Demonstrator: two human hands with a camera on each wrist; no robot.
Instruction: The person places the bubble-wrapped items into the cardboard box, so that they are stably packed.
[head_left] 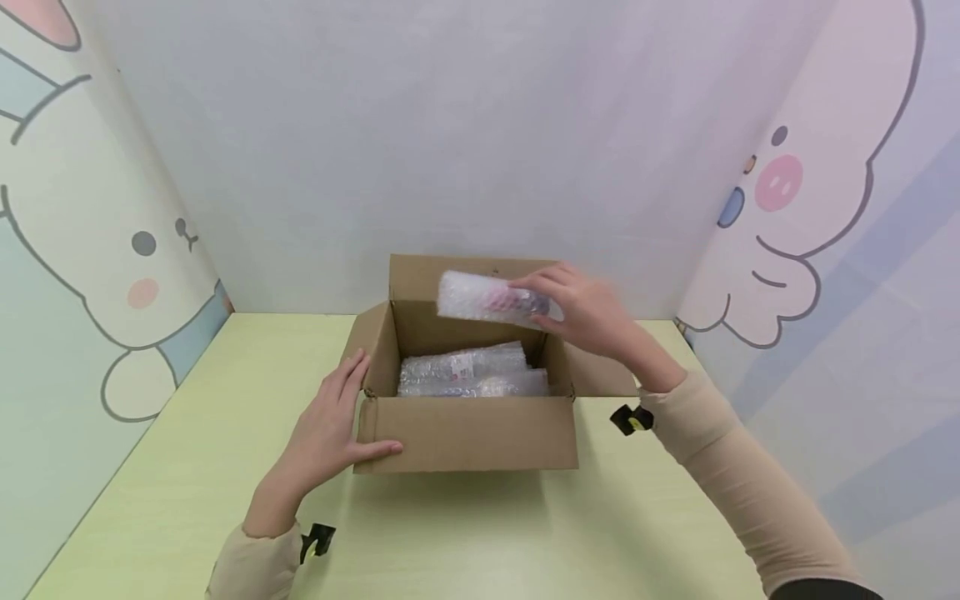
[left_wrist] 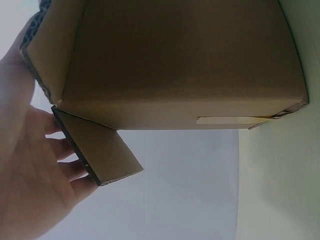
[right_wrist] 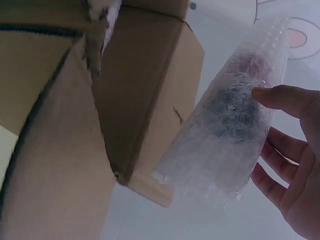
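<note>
An open cardboard box (head_left: 465, 433) stands on the pale green table (head_left: 187, 467). Inside it lie bubble-wrapped packages (head_left: 468, 372). My right hand (head_left: 581, 312) holds another bubble-wrapped item (head_left: 487, 298) above the box's far side; something pink and dark shows through the wrap (right_wrist: 235, 105). My left hand (head_left: 337, 421) rests with straight fingers against the box's left front corner, thumb along the front wall. The left wrist view shows the box's side (left_wrist: 180, 65) and a side flap (left_wrist: 97, 150) by my left hand (left_wrist: 35, 170). My right hand's fingers (right_wrist: 295, 165) curl round the package.
White back wall and side panels with cartoon animals (head_left: 112, 250) enclose the table on three sides. The box's flaps stand open, the back one (head_left: 420, 275) upright. Bare tabletop lies left, right and in front of the box.
</note>
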